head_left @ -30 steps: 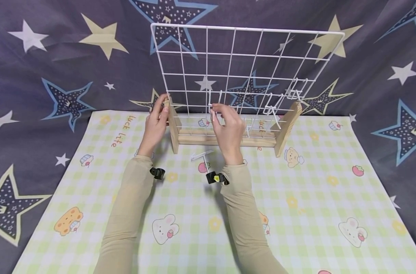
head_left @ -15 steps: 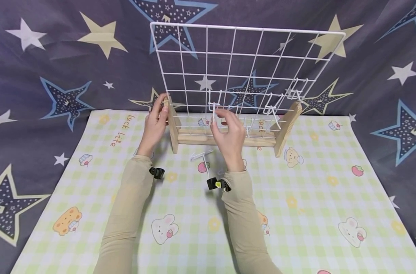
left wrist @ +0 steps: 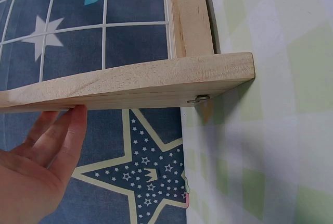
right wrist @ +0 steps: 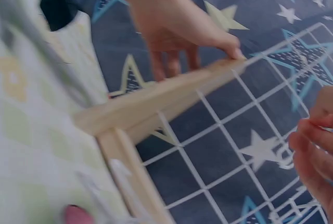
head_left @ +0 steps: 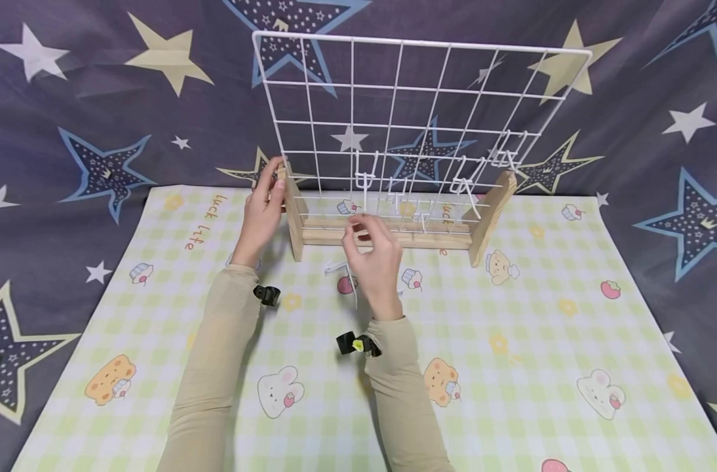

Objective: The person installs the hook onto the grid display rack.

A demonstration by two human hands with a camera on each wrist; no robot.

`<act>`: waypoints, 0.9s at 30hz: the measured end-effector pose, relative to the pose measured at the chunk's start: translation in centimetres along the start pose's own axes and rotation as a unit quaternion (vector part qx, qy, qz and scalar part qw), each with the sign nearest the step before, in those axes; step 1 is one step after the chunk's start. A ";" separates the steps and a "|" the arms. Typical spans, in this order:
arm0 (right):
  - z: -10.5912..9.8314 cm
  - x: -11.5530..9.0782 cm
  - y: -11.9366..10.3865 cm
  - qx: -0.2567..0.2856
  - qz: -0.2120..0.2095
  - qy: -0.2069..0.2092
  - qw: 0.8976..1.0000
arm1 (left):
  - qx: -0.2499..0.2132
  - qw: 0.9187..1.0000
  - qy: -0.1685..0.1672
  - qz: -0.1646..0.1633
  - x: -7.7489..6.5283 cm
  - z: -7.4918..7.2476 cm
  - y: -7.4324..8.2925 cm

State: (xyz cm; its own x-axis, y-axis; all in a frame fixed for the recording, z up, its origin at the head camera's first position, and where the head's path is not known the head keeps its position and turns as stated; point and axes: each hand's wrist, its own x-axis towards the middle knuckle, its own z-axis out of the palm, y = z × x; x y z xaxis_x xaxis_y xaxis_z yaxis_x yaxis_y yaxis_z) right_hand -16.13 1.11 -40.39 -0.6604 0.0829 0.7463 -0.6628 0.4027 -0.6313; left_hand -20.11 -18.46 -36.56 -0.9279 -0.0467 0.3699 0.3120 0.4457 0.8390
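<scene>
Head view: pressing upright [head_left: 291, 219] with left hand [head_left: 261, 215], gripping nothing with right hand [head_left: 375, 259]; pinch likely light, stiff hook [head_left: 350, 280] by stem.

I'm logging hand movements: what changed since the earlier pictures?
The right hand let go of the leftmost hook hanging on the wire grid and drew back toward the person. The left hand stays against the wooden side post; the loose hook on the tablecloth lies as before.
</scene>
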 end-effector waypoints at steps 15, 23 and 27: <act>0.7 -2.3 1.8 -0.072 0.083 -0.173 0.979 | -0.007 1.000 -0.006 -0.006 0.1 -0.3 -0.4; -0.3 -1.1 3.3 -0.013 0.140 -0.190 0.972 | -0.011 1.000 -0.009 0.007 0.1 -0.2 -0.4; -0.6 -0.6 3.8 0.012 0.146 -0.218 0.965 | -0.013 1.000 -0.009 0.007 0.1 -0.3 -0.5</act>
State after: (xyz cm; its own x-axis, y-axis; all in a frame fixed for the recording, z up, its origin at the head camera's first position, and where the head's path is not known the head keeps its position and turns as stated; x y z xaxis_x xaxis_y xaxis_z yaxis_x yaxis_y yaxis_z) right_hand -18.05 3.19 -43.14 -0.9028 -0.2030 0.3791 -0.4298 0.3991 -0.8099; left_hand -20.34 -18.95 -36.86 -0.9269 -0.0239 0.3744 0.3300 0.4228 0.8440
